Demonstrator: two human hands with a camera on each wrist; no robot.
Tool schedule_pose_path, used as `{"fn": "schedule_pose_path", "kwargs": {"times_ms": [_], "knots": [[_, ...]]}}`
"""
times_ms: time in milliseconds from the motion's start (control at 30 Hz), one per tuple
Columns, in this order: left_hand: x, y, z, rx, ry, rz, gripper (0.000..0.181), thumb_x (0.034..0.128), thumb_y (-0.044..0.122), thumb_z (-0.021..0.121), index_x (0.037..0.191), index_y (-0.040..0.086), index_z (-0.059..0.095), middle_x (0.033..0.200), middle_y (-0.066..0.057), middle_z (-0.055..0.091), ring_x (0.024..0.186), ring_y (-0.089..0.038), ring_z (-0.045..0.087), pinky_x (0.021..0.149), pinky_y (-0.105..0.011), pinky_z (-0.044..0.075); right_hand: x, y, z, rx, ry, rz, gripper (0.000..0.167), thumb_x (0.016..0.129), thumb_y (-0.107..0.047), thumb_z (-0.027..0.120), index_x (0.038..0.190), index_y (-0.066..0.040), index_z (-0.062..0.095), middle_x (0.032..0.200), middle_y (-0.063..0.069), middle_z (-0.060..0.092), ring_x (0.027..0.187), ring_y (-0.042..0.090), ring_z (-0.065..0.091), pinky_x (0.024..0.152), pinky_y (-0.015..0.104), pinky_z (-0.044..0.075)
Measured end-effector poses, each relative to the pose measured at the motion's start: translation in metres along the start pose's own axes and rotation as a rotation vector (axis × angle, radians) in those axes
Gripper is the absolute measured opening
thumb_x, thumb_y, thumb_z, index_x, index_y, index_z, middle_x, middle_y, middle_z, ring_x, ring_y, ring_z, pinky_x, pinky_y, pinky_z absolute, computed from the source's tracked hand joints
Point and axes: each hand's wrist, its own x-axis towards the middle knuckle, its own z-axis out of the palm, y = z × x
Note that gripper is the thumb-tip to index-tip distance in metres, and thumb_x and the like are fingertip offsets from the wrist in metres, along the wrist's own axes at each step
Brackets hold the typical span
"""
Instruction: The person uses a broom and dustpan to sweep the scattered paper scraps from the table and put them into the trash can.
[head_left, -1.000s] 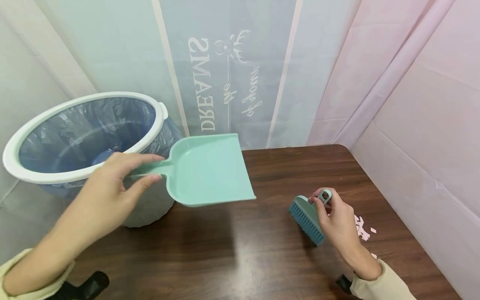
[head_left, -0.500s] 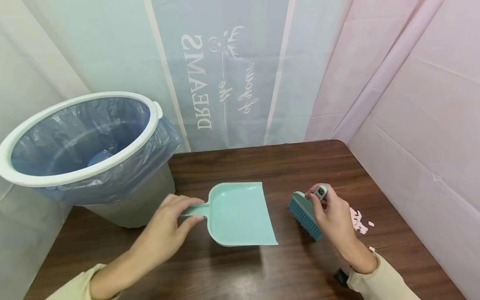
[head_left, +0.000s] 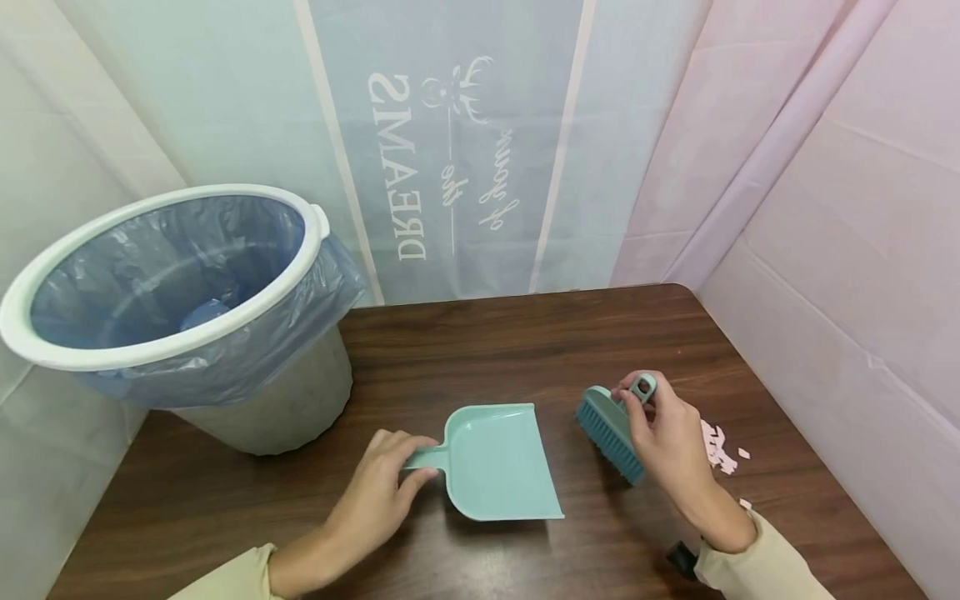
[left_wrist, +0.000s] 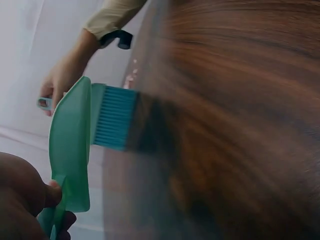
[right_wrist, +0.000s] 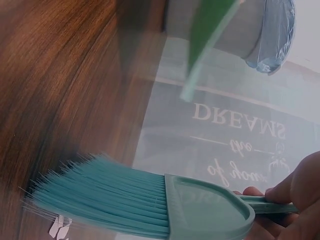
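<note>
**Teal pan (head_left: 501,468) and brush (head_left: 604,435) gripped; scraps (head_left: 717,452) on the surface (head_left: 480,354)**

Hands: The left hand (head_left: 381,490) pinches the pan's handle between thumb and fingers. The right hand (head_left: 669,440) pinches the brush's handle near its looped end.

Position: The pan is over the near middle of the surface, its straight edge facing right. Its shadow and the left wrist view show it raised. The brush is just right of the pan, with a gap between them; its bristles point down, but contact with the surface cannot be confirmed. The scraps lie at the right, beyond the right hand, a few apart from the main group. The lined bin (head_left: 300,410) stands at the left.

Progress: The work is judged to be at an early stage. Both tools are gripped; no scraps show in the pan, and the visible pile lies outside it.

Change: One second earlier, the pan was higher and farther left, beside the bin. It is now lower and nearer. The brush and right hand have barely moved.
</note>
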Motion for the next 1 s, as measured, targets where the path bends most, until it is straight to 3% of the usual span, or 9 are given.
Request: {"fn": "schedule_pose_path", "kwargs": {"times_ms": [200,433,700,1000], "knots": [[-0.007,-0.014,0.022,0.016,0.011,-0.024,0.029,0.0851,0.008,0.08,0.113,0.011,0.073,0.098,0.012,0.064,0.092,-0.008,0.045,0.079,-0.025,0.049,-0.001,-0.001,0.001,0.009,0.003,-0.003,0.02,0.091,0.012,0.067,0.105,-0.001,0.061,0.091,0.01,0.076,0.082,0.029,0.075,0.068,0.003,0.047],[-0.014,-0.026,0.037,0.068,0.036,0.006,0.029,0.0829,0.008,0.082,0.111,0.008,0.073,0.1,0.007,0.067,0.093,-0.008,0.048,0.082,-0.029,0.05,0.0,-0.001,0.001,0.012,0.01,-0.008,0.02,0.091,0.012,0.067,0.105,-0.001,0.061,0.092,0.009,0.075,0.085,0.025,0.074,0.071,0.002,0.046],[-0.008,-0.031,0.034,0.114,-0.026,0.041,0.03,0.0844,0.01,0.081,0.113,0.008,0.073,0.097,0.006,0.066,0.089,-0.009,0.048,0.079,-0.029,0.049,-0.001,-0.001,0.001,0.019,0.018,-0.013,0.02,0.091,0.013,0.068,0.105,0.001,0.061,0.091,0.01,0.076,0.083,0.027,0.074,0.069,0.002,0.047],[-0.007,-0.034,0.032,0.195,-0.12,0.079,0.036,0.0884,0.015,0.078,0.122,0.006,0.072,0.105,0.002,0.071,0.093,-0.011,0.054,0.082,-0.031,0.052,0.001,0.001,0.001,0.008,0.01,-0.008,0.02,0.091,0.012,0.068,0.106,-0.001,0.061,0.091,0.01,0.076,0.081,0.024,0.074,0.066,0.004,0.048]]}}
